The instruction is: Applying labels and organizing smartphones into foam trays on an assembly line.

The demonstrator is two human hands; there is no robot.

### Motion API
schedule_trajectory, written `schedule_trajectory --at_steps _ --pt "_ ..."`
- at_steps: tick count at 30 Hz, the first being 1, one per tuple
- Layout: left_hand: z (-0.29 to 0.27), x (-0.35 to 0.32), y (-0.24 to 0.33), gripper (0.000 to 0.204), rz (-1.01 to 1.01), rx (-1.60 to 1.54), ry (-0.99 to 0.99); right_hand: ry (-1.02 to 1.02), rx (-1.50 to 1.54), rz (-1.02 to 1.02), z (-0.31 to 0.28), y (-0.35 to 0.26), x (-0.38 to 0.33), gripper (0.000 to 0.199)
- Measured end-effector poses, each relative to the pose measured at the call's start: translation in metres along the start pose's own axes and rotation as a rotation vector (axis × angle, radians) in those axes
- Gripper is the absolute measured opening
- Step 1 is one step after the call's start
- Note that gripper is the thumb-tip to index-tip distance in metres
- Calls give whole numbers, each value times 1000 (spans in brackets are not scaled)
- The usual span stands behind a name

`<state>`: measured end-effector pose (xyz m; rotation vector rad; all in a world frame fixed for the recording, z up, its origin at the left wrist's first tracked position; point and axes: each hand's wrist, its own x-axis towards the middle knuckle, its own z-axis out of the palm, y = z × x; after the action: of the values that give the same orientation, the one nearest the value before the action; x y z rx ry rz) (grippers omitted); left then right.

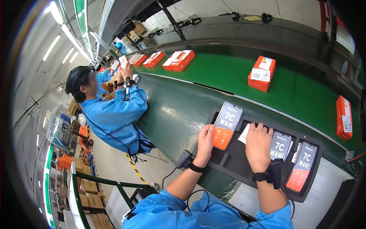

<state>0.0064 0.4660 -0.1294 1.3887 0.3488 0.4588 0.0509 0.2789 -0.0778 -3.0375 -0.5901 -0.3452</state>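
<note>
1. Landmark: a black foam tray (pixel 236 162) lies at the near edge of the green conveyor belt (pixel 228 76), directly in front of the person.
2. Left hand (pixel 205 142): placed at the tray's left edge, fingers closed about the lower left side of a phone (pixel 227 125) with a grey and orange screen label. The phone stands tilted in the tray's upper left slot, its lower end touching the hand.
3. Right hand (pixel 258 145): lying palm down on the middle of the tray, fingers spread flat and holding nothing. The fingertips touch or just overlap a white leaflet (pixel 244 134) lying between the held phone and the hand.
4. A second phone (pixel 280 145) lies in the tray just right of the right hand; whether they touch cannot be told. A third phone (pixel 302 166) occupies the tray's rightmost slot, apart from both hands.
5. Each wrist carries a black strapped device.
6. Beyond the tray, orange boxes (pixel 261 73) lie spaced along the belt, well apart from the hands.
7. A co-worker (pixel 114 114) in a blue coat sits left of the tray, further up the belt, holding a white item raised.
</note>
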Motion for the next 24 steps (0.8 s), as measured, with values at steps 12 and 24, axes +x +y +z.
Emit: schedule_trajectory --at_steps 12,24 --pt "1 0 -1 25 12 14 -23 -69 105 -24 5 7 0 21" --pt "1 0 -2 23 10 -20 -16 106 489 -158 -11 5 4 7"
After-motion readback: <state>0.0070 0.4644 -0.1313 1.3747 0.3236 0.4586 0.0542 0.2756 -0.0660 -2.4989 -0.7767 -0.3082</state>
